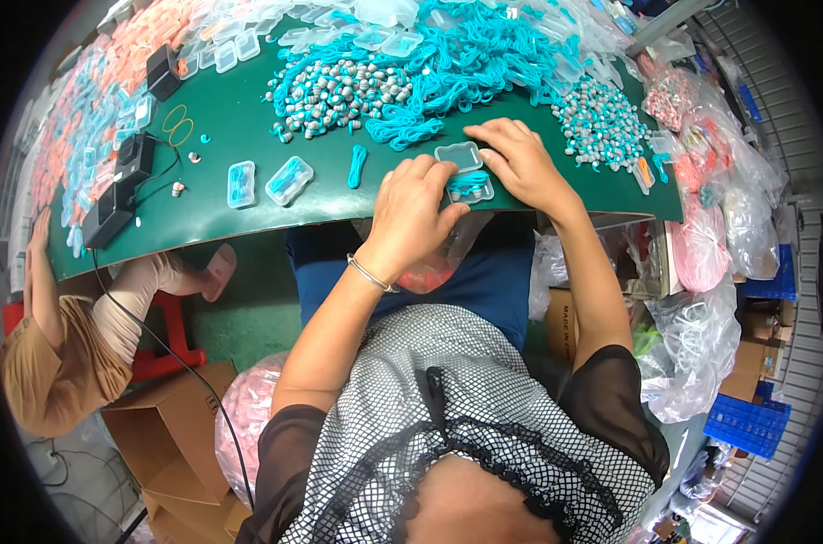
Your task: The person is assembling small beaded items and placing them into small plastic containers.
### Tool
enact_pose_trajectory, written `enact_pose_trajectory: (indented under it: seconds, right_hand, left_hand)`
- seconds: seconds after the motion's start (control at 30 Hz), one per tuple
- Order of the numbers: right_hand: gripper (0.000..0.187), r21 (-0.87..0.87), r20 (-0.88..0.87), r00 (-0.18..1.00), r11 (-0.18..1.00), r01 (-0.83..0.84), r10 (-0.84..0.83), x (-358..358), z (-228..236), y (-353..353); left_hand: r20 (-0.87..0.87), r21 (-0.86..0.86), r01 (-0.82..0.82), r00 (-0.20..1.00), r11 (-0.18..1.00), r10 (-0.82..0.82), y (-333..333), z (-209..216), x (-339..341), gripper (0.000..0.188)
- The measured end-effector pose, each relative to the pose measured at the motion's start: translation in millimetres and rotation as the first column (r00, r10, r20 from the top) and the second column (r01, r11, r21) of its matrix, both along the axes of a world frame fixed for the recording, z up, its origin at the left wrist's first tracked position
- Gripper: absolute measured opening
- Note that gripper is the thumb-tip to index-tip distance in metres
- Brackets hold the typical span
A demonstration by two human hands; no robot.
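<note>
A small clear plastic box (489,192) lies open near the table's front edge, its lid (457,155) tipped back on the far side. Folded teal cord (468,185) fills its tray. My left hand (409,210) grips the box at its left side, with the thumb along the near edge. From the right, my right hand (523,165) has its bent fingers and thumb closed about the lid's right edge. Left of my hands lie a loose teal cord bundle (358,167) and two closed boxes, one (290,180) tilted and another (242,184) straighter, both with teal cord inside.
Across the green table (221,218) are a big heap of teal cords (484,63), piles of striped beads (339,95) (602,122) and clear lids (234,50). Black devices (112,213) with a cable stand left. Another person's arm (41,272) reaches the left edge. Plastic bags (701,245) crowd the right.
</note>
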State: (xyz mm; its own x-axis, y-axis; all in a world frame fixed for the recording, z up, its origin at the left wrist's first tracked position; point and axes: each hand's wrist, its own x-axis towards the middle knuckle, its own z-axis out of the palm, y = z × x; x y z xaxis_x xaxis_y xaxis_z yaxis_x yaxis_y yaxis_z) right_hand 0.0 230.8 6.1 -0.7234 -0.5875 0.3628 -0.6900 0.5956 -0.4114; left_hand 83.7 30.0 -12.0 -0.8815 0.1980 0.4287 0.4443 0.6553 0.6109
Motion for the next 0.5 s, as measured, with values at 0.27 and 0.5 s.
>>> enact_pose_trajectory:
  seconds: [0.27, 0.5]
  right_hand:
    - [0.027, -0.204, 0.002, 0.988, 0.967, -0.151, 0.155, 10.5, 4.0, 12.5]
    - [0.046, -0.095, -0.054, 0.984, 0.980, -0.176, 0.172, 45.5, -7.8, 11.1]
  left_hand:
    - [0.035, 0.108, -0.004, 0.999, 0.994, 0.000, 1.9, 2.9, 3.5, 0.051]
    - [-0.087, -0.025, 0.047, 0.995, 0.999, -0.049, 0.6, -3.3, -0.4, 0.037]
